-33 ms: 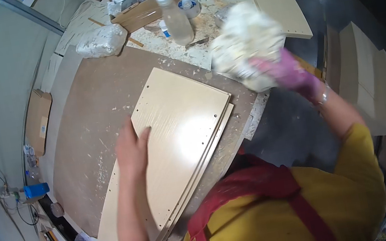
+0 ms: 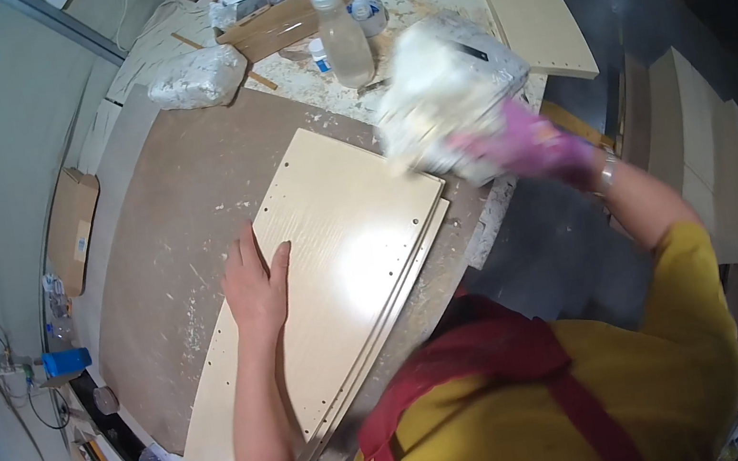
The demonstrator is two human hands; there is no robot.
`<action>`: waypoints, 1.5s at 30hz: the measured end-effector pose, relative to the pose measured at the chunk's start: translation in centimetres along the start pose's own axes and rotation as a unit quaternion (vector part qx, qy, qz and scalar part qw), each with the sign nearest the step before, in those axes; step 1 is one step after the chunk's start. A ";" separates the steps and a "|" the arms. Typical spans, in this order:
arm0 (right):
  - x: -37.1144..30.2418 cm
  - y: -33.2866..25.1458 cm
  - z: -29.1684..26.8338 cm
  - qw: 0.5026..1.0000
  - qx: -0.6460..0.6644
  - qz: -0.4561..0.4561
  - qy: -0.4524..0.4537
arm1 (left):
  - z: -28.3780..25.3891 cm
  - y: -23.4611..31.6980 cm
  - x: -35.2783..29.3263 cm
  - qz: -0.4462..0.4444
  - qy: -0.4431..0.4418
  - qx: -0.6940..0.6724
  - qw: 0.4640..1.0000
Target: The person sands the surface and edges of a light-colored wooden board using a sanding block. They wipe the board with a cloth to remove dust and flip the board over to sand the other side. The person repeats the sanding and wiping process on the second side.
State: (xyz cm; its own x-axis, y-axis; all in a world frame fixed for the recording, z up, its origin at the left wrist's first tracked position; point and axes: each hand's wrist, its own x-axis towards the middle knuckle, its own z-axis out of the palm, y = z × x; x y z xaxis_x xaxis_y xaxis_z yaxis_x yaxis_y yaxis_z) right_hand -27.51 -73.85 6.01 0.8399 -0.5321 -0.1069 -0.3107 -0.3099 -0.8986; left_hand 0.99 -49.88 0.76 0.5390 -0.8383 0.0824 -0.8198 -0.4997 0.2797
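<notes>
My left hand (image 2: pixel 252 288) is bare and rests at the left edge of the top cream board (image 2: pixel 338 245), fingers stretched out and thumb apart. That board has small holes along its edges and lies on other cream boards (image 2: pixel 211 449) on the brown work surface. In a pink glove, my right hand (image 2: pixel 534 146) is closed on a bunched white cloth (image 2: pixel 427 110), blurred by motion. The cloth is raised over the board's far right corner and hides part of the table there. Whether it touches the board I cannot tell.
Beyond the boards stand a clear bottle (image 2: pixel 347 50), a small white bottle (image 2: pixel 319 57) and a cardboard box (image 2: pixel 283 24) of odds and ends. A plastic-wrapped bundle (image 2: pixel 198 78) lies at the far left. A long cream board (image 2: pixel 526 3) and stacked panels (image 2: pixel 691 160) are on the right.
My right hand has moved left with the white cloth, nearer the boards. The left hand stays at the board's edge.
</notes>
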 end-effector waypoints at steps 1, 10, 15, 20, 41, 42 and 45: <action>3.1 2.3 2.6 0.985 -0.053 -0.156 -0.054 | -0.1 -0.2 -0.2 0.005 0.008 -0.003 1.000; 16.6 1.5 10.8 0.953 -0.209 -0.219 -0.028 | 0.2 -0.9 -0.6 -0.012 0.021 0.014 1.000; 5.8 2.7 7.6 0.903 -0.276 -0.322 -0.059 | 0.2 -1.2 -0.7 -0.020 0.026 0.010 0.999; 14.0 3.4 11.2 0.933 -0.166 -0.318 0.000 | 0.4 -1.0 -0.6 0.000 0.017 0.037 0.999; 5.8 5.3 -0.1 0.953 -0.273 -0.049 0.121 | 0.8 -1.5 0.4 0.008 0.045 -0.015 0.999; 4.3 2.1 0.1 0.972 -0.221 -0.033 0.068 | 1.0 -1.7 -0.2 0.000 0.039 -0.012 0.999; 1.3 0.4 6.2 0.951 -0.287 -0.110 0.028 | 1.0 -1.6 -0.5 -0.002 0.028 -0.002 1.000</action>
State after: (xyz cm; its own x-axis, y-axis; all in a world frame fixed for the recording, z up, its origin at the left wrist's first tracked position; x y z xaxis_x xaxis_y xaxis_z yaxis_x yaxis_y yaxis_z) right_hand -23.79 -69.79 2.85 0.8930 -0.4401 0.0944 -0.3347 -0.7894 -0.5146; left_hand 1.85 -48.84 -0.71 0.5530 -0.8224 0.1336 -0.8164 -0.5028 0.2841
